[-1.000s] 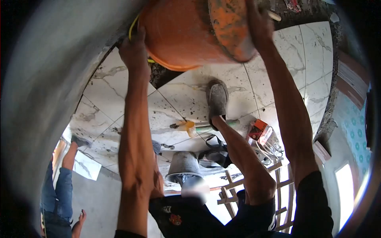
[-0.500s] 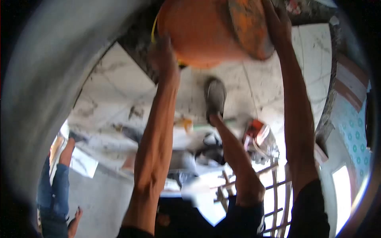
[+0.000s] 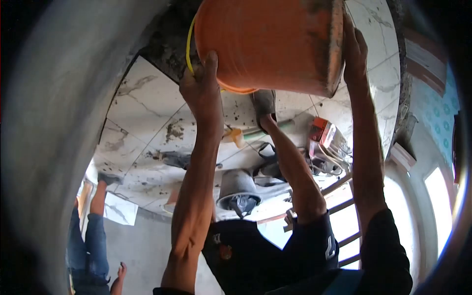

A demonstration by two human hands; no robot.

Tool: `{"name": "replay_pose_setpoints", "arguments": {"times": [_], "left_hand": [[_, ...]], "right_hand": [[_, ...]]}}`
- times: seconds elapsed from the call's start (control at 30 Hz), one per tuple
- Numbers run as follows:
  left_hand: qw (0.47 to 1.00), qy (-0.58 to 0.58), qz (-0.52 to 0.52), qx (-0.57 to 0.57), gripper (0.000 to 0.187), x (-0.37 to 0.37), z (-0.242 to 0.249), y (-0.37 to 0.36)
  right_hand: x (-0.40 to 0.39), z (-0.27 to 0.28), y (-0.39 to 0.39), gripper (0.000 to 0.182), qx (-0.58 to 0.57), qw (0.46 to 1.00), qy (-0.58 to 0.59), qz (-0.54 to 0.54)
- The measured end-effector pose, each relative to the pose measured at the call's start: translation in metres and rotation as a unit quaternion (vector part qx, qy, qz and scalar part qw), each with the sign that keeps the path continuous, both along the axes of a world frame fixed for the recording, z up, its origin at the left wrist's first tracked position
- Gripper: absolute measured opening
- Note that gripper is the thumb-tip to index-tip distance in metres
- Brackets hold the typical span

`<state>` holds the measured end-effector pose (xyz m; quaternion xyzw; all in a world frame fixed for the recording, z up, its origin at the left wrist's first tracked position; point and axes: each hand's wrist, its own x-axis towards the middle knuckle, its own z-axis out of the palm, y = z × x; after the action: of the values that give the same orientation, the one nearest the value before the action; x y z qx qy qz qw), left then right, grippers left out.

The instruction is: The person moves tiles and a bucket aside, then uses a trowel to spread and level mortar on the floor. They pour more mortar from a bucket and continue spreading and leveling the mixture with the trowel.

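Observation:
An orange bucket lies sideways in the air between my hands, its open end towards the left and its dirty base towards the right. My left hand is closed on the rim, with the thumb along the outside. Beside that hand curves the bucket's thin yellow handle. My right hand supports the base end, its fingers partly hidden behind the bucket. The bucket's inside is out of sight.
Marbled tiles with dark spatters cover the floor, bordered by dark rough ground. A grey bucket, a red box with cables and a green hose lie near my feet. Another person stands at the left.
The bucket has turned so its base, seen before, now shows only edge-on. It sits slightly lower in view, still between both hands. The view has shifted and become sharper.

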<state>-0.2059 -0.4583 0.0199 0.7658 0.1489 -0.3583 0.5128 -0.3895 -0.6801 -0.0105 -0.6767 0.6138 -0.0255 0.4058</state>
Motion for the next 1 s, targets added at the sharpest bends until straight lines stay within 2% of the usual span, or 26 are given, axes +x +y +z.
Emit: {"name": "replay_pose_setpoints", "arguments": {"times": [0.07, 0.1, 0.13, 0.17, 0.2, 0.23, 0.27, 0.3, 0.33, 0.37, 0.4, 0.47, 0.53, 0.57, 0.6, 0.63, 0.67, 0.7, 0.73, 0.77, 0.83, 0.87, 1.0], "left_hand": [[0.997, -0.037, -0.058, -0.035, 0.033, 0.006, -0.021, -0.043], [0.993, -0.070, -0.074, -0.067, 0.036, -0.026, -0.009, -0.031], [0.982, -0.106, -0.153, 0.042, 0.039, -0.026, 0.008, -0.037], [0.971, -0.168, -0.170, -0.001, 0.040, -0.032, 0.025, -0.044], [0.953, -0.190, -0.233, -0.023, 0.038, -0.044, 0.046, -0.043], [0.923, -0.262, -0.282, -0.010, 0.035, -0.054, 0.065, -0.048], [0.886, -0.337, -0.318, -0.002, 0.033, -0.065, 0.081, -0.055], [0.823, -0.409, -0.394, 0.001, 0.027, -0.069, 0.095, -0.063], [0.832, -0.370, -0.412, -0.032, 0.021, -0.077, 0.113, -0.066], [0.840, -0.366, -0.392, -0.087, 0.018, -0.087, 0.121, -0.072], [0.825, -0.392, -0.380, -0.144, 0.022, -0.096, 0.123, -0.078], [0.839, -0.377, -0.373, -0.119, 0.028, -0.108, 0.131, -0.078], [0.893, -0.251, -0.339, -0.159, 0.033, -0.101, 0.117, -0.063], [0.889, -0.276, -0.349, -0.110, 0.035, -0.091, 0.110, -0.058], [0.913, -0.296, -0.274, -0.066, 0.034, -0.078, 0.094, -0.057], [0.947, -0.167, -0.264, -0.078, 0.029, -0.049, 0.095, -0.056], [0.977, -0.144, -0.129, -0.094, 0.026, -0.036, 0.075, -0.055], [0.979, -0.151, -0.134, -0.034, 0.027, -0.016, 0.069, -0.053], [0.990, -0.114, -0.085, -0.003, 0.029, -0.001, 0.037, -0.040], [0.984, -0.167, 0.020, -0.054, 0.032, 0.002, 0.019, -0.041], [0.986, -0.093, 0.094, -0.099, 0.032, 0.008, 0.016, -0.037], [0.979, -0.075, 0.122, -0.143, 0.033, 0.010, 0.012, -0.037], [0.967, -0.087, 0.158, -0.179, 0.037, 0.008, 0.010, -0.042]], "right_hand": [[0.004, -0.014, -0.027, 0.051, -0.079, 0.986, -0.120, -0.081], [-0.025, 0.008, 0.008, 0.051, 0.026, 0.964, -0.179, -0.196], [-0.006, 0.026, 0.011, 0.052, 0.115, 0.915, -0.242, -0.301], [-0.007, 0.027, 0.014, 0.052, 0.095, 0.915, -0.265, -0.288], [-0.009, 0.028, 0.016, 0.052, 0.084, 0.918, -0.278, -0.271], [-0.011, 0.029, 0.018, 0.052, 0.085, 0.922, -0.276, -0.259], [-0.014, 0.030, 0.021, 0.052, 0.083, 0.925, -0.280, -0.243], [-0.018, 0.031, 0.023, 0.052, 0.079, 0.927, -0.283, -0.231], [-0.021, 0.030, 0.025, 0.052, 0.066, 0.930, -0.284, -0.222], [-0.025, 0.030, 0.026, 0.052, 0.053, 0.932, -0.289, -0.214], [-0.029, 0.030, 0.027, 0.052, 0.039, 0.933, -0.294, -0.204], [-0.038, 0.030, 0.030, 0.052, 0.018, 0.937, -0.302, -0.177], [-0.046, 0.030, 0.033, 0.053, -0.004, 0.939, -0.309, -0.153], [-0.049, 0.030, 0.033, 0.053, -0.013, 0.939, -0.312, -0.145], [-0.052, 0.031, 0.034, 0.053, -0.021, 0.939, -0.315, -0.139], [-0.054, 0.031, 0.034, 0.053, -0.028, 0.939, -0.314, -0.136], [-0.055, 0.032, 0.033, 0.053, -0.035, 0.940, -0.312, -0.133], [-0.055, 0.033, 0.033, 0.053, -0.045, 0.941, -0.312, -0.126], [-0.023, 0.064, 0.026, 0.051, 0.061, 0.910, -0.332, -0.240], [-0.023, 0.065, 0.015, 0.050, 0.033, 0.944, -0.284, -0.167], [-0.026, 0.089, -0.004, 0.053, -0.054, 0.980, -0.191, -0.004], [-0.021, 0.095, -0.009, 0.053, -0.056, 0.980, -0.191, -0.008], [0.036, 0.110, -0.015, 0.044, -0.215, 0.960, -0.156, 0.082]]}}
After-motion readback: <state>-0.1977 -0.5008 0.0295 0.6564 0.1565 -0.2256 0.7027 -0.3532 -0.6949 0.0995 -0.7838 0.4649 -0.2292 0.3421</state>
